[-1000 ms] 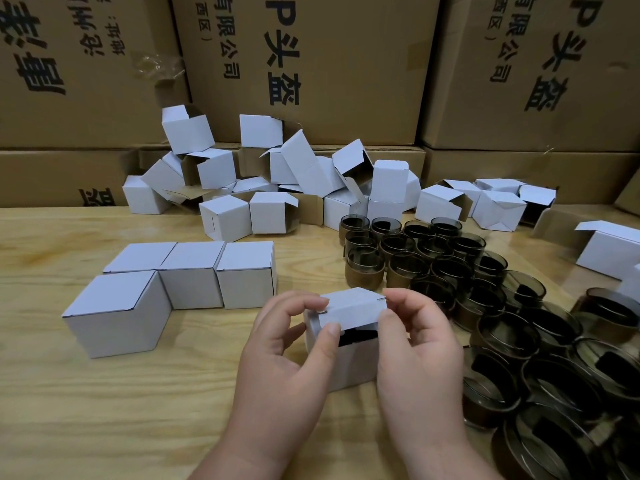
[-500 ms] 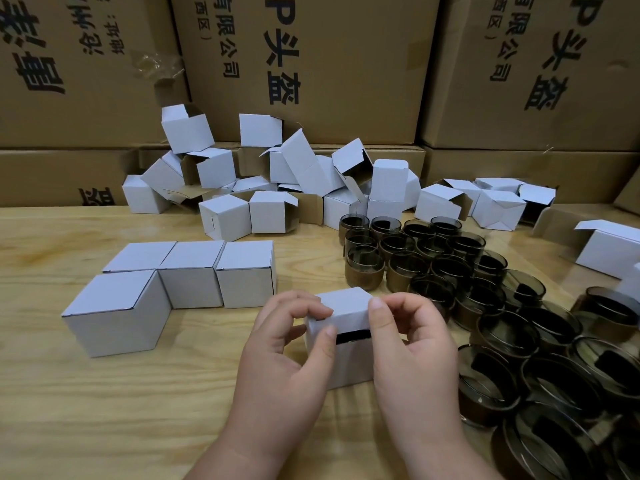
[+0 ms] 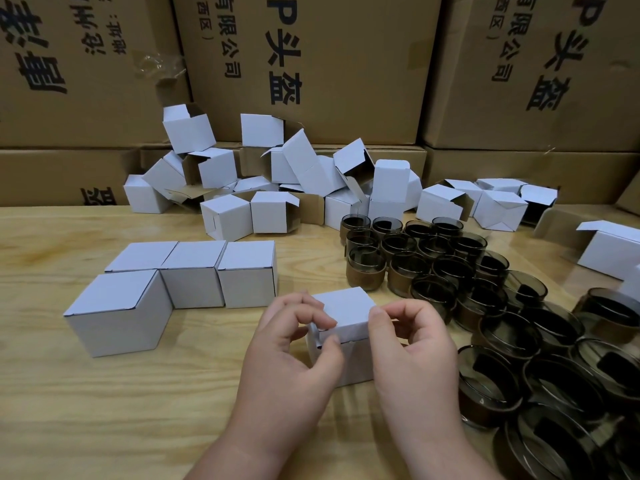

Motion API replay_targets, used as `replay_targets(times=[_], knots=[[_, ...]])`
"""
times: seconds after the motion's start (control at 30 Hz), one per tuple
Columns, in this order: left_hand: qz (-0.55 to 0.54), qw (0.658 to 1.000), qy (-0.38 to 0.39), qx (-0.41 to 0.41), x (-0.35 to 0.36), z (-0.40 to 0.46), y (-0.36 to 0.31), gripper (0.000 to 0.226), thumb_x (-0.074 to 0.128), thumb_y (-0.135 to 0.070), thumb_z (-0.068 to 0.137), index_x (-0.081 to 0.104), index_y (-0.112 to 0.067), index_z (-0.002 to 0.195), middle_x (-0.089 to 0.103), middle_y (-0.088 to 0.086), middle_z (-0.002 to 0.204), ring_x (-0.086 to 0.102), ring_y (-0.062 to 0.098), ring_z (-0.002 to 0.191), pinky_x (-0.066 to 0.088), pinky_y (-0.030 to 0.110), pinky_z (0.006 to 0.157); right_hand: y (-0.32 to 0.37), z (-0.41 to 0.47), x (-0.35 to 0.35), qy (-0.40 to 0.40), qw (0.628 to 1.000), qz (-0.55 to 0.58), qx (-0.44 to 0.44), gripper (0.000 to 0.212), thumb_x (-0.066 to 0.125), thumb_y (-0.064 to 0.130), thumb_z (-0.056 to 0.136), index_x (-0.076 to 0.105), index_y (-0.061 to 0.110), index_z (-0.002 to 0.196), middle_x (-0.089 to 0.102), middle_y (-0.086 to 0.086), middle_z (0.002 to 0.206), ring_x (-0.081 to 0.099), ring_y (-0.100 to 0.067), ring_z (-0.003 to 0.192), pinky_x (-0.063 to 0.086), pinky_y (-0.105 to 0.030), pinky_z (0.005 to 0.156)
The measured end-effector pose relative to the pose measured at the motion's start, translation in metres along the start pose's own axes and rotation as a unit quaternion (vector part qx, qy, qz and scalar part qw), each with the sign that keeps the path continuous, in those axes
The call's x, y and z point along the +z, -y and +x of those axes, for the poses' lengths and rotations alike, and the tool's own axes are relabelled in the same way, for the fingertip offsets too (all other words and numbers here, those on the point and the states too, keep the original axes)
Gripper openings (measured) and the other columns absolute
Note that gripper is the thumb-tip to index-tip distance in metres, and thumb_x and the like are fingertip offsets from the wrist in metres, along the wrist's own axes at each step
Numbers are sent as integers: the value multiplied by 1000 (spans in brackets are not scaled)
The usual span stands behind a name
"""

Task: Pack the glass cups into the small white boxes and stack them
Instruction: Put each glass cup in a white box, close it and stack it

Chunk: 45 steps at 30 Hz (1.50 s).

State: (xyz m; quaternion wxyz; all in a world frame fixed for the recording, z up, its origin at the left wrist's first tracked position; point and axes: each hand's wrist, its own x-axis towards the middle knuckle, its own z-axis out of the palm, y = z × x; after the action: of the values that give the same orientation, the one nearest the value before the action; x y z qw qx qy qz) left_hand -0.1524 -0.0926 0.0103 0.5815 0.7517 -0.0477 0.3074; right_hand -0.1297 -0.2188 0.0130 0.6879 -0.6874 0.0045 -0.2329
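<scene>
Two hands on one small white box point(image 3: 346, 327) at table point(image 3: 104, 410) centre-front: left hand point(image 3: 294, 355) pinching its top-left corner between thumb and curled fingers, right hand point(image 3: 412, 351) with thumb pressed on the lid's right edge, fingers curled beside it. Lid nearly flat, thin dark gap under its front edge. Four closed boxes point(image 3: 187, 282) just left, touching one another. Open boxes point(image 3: 277, 181) heaped behind. Smoky glass cups point(image 3: 450, 271) crowded right, close to right hand. Brown cartons point(image 3: 346, 64) behind, printed "P头盔" and "有限公司". Bare wood front-left.
</scene>
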Motion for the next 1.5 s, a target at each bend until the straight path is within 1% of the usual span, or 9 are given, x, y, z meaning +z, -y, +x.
replay_targets(times=[0.13, 0.27, 0.47, 0.53, 0.67, 0.77, 0.97, 1.33, 1.5], knots=[[-8, 1000, 8, -16, 0, -1, 2, 18, 68, -16, 73, 66, -32, 80, 63, -17, 107, 56, 3, 130, 51, 47, 105, 0, 0, 0, -2, 1000, -13, 10, 13, 71, 14, 86, 64, 23, 79, 67, 18, 79, 59, 2, 66, 44, -11, 55], [-12, 999, 12, -31, 0, -2, 2, 13, 68, -20, 74, 66, -32, 78, 63, -19, 110, 55, 1, 130, 45, 33, 108, 0, -1, 0, -1, 1000, -19, 17, 11, 70, 16, 84, 64, 23, 79, 67, 19, 81, 61, 1, 70, 45, -11, 57], [-56, 996, -21, -73, 1, -3, -5, 16, 63, -50, 73, 66, -39, 84, 59, -21, 123, 59, 10, 123, 47, 38, 103, 1, 0, -1, 0, 998, 30, 56, 9, 68, 23, 86, 66, 28, 79, 68, 15, 78, 58, 3, 69, 42, -10, 58], [-67, 992, -38, -103, 2, -2, -4, 17, 67, -42, 77, 65, -44, 93, 60, -24, 126, 61, 16, 121, 47, 37, 103, 1, 1, 0, -4, 996, 47, 81, 8, 61, 34, 76, 65, 35, 82, 68, 15, 76, 56, 4, 66, 42, -16, 62], [-103, 982, -56, -150, 2, 1, 3, 27, 74, -17, 91, 64, -39, 104, 66, -24, 118, 63, -15, 93, 47, 7, 76, -2, 3, 0, -3, 991, 65, 117, 17, 60, 37, 70, 66, 37, 86, 66, 14, 72, 55, -1, 62, 44, -31, 66], [-102, 979, -60, -165, 3, 1, 4, 33, 69, -3, 92, 63, -32, 107, 66, -17, 119, 61, -19, 75, 44, 1, 64, -4, 4, 0, -5, 991, 64, 120, 17, 60, 37, 70, 66, 38, 86, 66, 15, 72, 55, 1, 62, 44, -31, 66], [-107, 975, -54, -188, 3, 3, 1, 35, 69, -32, 71, 62, -51, 100, 65, -21, 122, 62, -15, 93, 44, 2, 69, -5, 4, 0, -5, 991, 62, 121, 21, 60, 35, 68, 65, 39, 88, 69, 17, 77, 57, 4, 64, 44, -28, 67], [-67, 980, -48, -182, 2, 2, -2, 39, 66, -33, 69, 58, -55, 100, 63, -18, 122, 66, 18, 110, 49, 30, 94, -7, 4, 0, -6, 992, 56, 115, 13, 64, 27, 75, 66, 32, 87, 69, 15, 77, 58, 3, 65, 44, -25, 65], [-66, 982, -44, -171, 2, 2, -3, 41, 67, -34, 67, 57, -57, 99, 62, -16, 121, 63, 4, 110, 47, 25, 91, -12, 5, -2, -5, 993, 40, 108, 15, 66, 10, 87, 66, 25, 89, 69, 16, 77, 58, 3, 66, 44, -24, 65]])
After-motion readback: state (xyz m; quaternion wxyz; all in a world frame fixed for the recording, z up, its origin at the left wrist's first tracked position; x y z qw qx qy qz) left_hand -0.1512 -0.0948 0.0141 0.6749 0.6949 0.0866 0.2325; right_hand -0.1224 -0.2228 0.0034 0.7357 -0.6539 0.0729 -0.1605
